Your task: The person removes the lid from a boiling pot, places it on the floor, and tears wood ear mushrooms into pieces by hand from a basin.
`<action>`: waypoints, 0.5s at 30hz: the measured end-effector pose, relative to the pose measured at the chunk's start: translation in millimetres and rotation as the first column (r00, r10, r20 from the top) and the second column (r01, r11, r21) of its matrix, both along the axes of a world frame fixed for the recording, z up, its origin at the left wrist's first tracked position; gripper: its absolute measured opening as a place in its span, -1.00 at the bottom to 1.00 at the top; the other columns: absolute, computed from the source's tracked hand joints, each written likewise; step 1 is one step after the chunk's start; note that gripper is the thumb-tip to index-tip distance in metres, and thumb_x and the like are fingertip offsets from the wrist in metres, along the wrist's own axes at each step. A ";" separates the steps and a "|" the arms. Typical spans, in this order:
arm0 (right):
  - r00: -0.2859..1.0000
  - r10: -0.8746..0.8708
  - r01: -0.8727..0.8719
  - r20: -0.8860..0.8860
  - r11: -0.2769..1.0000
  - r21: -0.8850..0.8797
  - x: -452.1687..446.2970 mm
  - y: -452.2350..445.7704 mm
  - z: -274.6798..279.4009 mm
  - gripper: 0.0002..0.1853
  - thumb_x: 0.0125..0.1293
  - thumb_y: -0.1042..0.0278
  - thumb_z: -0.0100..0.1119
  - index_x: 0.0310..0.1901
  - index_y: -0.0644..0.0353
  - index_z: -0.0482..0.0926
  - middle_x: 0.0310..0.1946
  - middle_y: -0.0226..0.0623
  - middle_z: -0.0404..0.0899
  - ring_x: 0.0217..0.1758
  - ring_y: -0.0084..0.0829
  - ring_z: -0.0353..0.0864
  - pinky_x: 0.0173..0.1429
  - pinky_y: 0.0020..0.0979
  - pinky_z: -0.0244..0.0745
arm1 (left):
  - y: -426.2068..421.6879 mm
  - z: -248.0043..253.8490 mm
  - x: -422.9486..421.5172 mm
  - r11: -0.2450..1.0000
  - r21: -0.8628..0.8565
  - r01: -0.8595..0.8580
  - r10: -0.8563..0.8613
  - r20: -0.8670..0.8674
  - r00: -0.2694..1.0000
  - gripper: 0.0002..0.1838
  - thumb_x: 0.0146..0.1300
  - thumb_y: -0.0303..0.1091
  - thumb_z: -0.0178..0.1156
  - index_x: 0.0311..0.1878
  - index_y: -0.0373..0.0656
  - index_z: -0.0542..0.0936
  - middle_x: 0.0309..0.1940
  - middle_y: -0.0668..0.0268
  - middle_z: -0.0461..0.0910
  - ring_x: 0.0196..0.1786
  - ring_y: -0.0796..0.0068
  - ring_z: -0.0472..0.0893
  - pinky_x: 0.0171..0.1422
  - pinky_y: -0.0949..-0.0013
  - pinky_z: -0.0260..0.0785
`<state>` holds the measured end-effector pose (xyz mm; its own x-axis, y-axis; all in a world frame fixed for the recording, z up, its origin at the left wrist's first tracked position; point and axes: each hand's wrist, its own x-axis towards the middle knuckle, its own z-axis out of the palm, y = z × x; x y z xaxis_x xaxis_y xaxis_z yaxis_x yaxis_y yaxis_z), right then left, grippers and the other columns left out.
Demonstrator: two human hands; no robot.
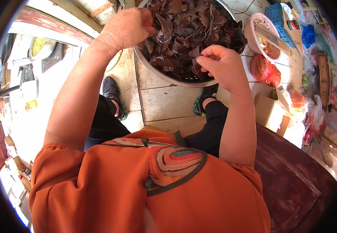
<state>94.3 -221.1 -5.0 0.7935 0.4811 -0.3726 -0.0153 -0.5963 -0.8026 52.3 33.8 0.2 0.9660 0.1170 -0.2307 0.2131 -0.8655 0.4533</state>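
Note:
A round metal basin with small holes near its rim holds a heap of dark brown, wet-looking wood ear pieces. Over the basin's left side is my left hand, its fingers bent down at the edge of the heap; what they hold, if anything, is hidden. My right hand is at the lower right of the heap, thumb and index finger pinched on a small dark piece of wood ear.
Beyond the basin at the right are a pink tub, a blue crate and a red plastic bag. A cardboard box stands nearer. A dark red wooden surface lies at the lower right.

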 end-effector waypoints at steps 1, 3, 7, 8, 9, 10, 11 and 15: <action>1.000 0.001 -0.001 0.002 1.000 0.000 -0.1 0.1 3.4 -0.83 0.16 0.35 0.26 -0.29 0.27 0.60 -0.46 -0.37 0.61 -0.44 -0.58 0.59 -0.37 -0.55 0.45 | -2.0 2.3 -0.2 0.985 -0.171 -0.007 0.015 0.048 0.999 -0.77 0.07 -0.22 0.27 -0.29 -0.18 0.62 -0.37 0.17 0.65 -0.23 0.22 0.65 -0.04 0.28 0.47; 0.983 -0.065 0.097 -0.173 0.979 0.178 -0.8 -0.1 11.8 -0.83 0.21 0.35 0.24 -0.25 0.27 0.59 -0.43 -0.40 0.60 -0.42 -0.58 0.61 -0.39 -0.61 0.46 | -7.6 -5.0 -0.2 0.929 -0.370 0.013 0.009 0.058 0.998 -0.79 0.06 -0.26 0.31 -0.32 -0.18 0.61 -0.44 0.23 0.64 -0.33 0.34 0.63 -0.12 0.34 0.46; 0.973 -0.083 0.145 -0.215 0.946 0.289 -0.1 1.9 15.1 -0.82 0.22 0.36 0.24 -0.22 0.28 0.58 -0.42 -0.39 0.60 -0.42 -0.59 0.61 -0.40 -0.63 0.47 | -24.5 -7.2 -2.1 0.871 -0.485 0.080 -0.070 0.039 0.997 -0.94 0.17 -0.49 0.24 -0.36 -0.23 0.55 -0.50 0.43 0.57 -0.47 0.69 0.50 -0.35 0.56 0.39; 0.972 -0.150 0.203 -0.181 0.924 0.323 -1.0 5.1 12.8 -0.81 0.23 0.36 0.24 -0.20 0.28 0.58 -0.41 -0.38 0.60 -0.41 -0.59 0.62 -0.39 -0.63 0.48 | -27.2 -5.6 -3.4 0.856 -0.507 0.099 -0.091 0.041 0.995 -0.95 0.17 -0.50 0.22 -0.36 -0.23 0.54 -0.50 0.42 0.56 -0.47 0.69 0.50 -0.35 0.56 0.39; 0.965 -0.218 0.258 -0.147 0.896 0.360 -1.3 8.6 10.8 -0.80 0.23 0.35 0.25 -0.18 0.28 0.58 -0.40 -0.37 0.60 -0.41 -0.59 0.62 -0.39 -0.63 0.49 | -29.7 -4.2 -3.9 0.840 -0.529 0.120 -0.113 0.046 0.993 -0.96 0.16 -0.52 0.21 -0.36 -0.24 0.54 -0.50 0.42 0.56 -0.47 0.70 0.50 -0.35 0.56 0.38; 0.959 -0.246 0.284 -0.144 0.869 0.405 0.3 12.5 9.5 -0.76 0.22 0.37 0.26 -0.12 0.30 0.56 -0.38 -0.36 0.60 -0.41 -0.58 0.61 -0.37 -0.60 0.51 | -32.1 -4.7 -4.2 0.843 -0.519 0.144 -0.134 0.056 0.989 -0.97 0.16 -0.55 0.20 -0.37 -0.25 0.54 -0.49 0.42 0.57 -0.45 0.70 0.51 -0.34 0.55 0.38; 0.959 -0.250 0.283 -0.133 0.868 0.408 2.3 14.2 4.8 -0.76 0.22 0.37 0.26 -0.12 0.30 0.56 -0.38 -0.36 0.60 -0.41 -0.58 0.61 -0.37 -0.60 0.51 | -35.0 -7.0 -5.4 0.833 -0.532 0.152 -0.136 0.070 0.988 -0.95 0.15 -0.54 0.23 -0.36 -0.25 0.53 -0.49 0.43 0.56 -0.44 0.69 0.50 -0.32 0.54 0.39; 0.895 -0.368 0.258 0.252 0.889 0.379 9.6 9.0 -4.5 -0.71 0.10 0.38 0.33 -0.12 0.22 0.59 -0.44 -0.32 0.61 -0.46 -0.55 0.60 -0.32 -0.49 0.53 | -50.8 -3.9 -10.2 0.863 -0.464 0.199 -0.159 0.125 0.979 -0.74 0.11 -0.46 0.31 -0.13 -0.18 0.52 -0.42 0.35 0.55 -0.40 0.60 0.52 -0.25 0.48 0.43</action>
<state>103.9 -212.1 -9.5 0.9700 0.2378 0.0502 0.1235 -0.3045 -0.9445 42.1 -17.0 -3.6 0.9773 -0.1630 -0.1356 0.0206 -0.5634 0.8260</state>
